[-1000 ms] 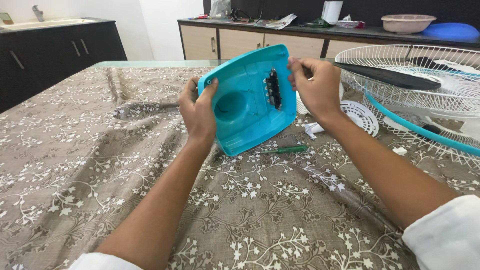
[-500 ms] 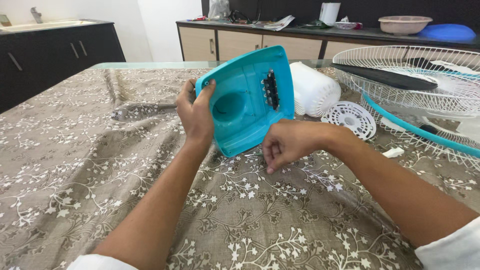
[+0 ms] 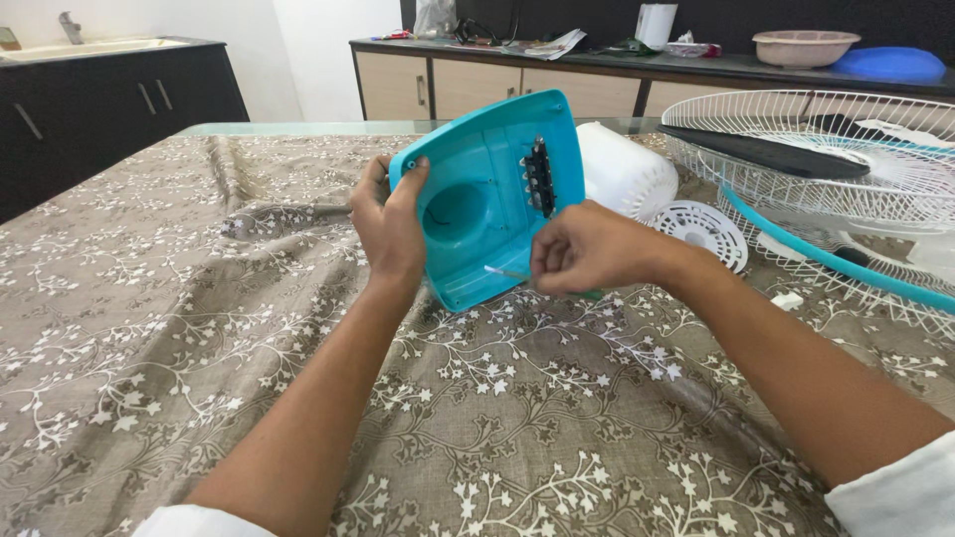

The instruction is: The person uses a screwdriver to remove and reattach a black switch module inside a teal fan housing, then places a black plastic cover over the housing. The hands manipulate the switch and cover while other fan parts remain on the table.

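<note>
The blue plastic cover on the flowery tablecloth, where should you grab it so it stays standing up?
Probably by its upper left rim, coming from the left, as the left hand does now. The blue plastic cover stands tilted on its lower edge, hollow side facing the person; that rim is bare, while the right hand works a screwdriver near the bottom.

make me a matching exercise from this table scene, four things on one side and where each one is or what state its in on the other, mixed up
Things:
1. turquoise plastic cover
2. screwdriver
3. wire fan guard
4. pink bowl

Places or states:
A. on the dark counter at the back
B. lying flat on the table at the right
C. held tilted up by the left hand
D. pinched in the right hand, tip at the cover's lower edge

Pairs: 1-C, 2-D, 3-B, 4-A
</note>
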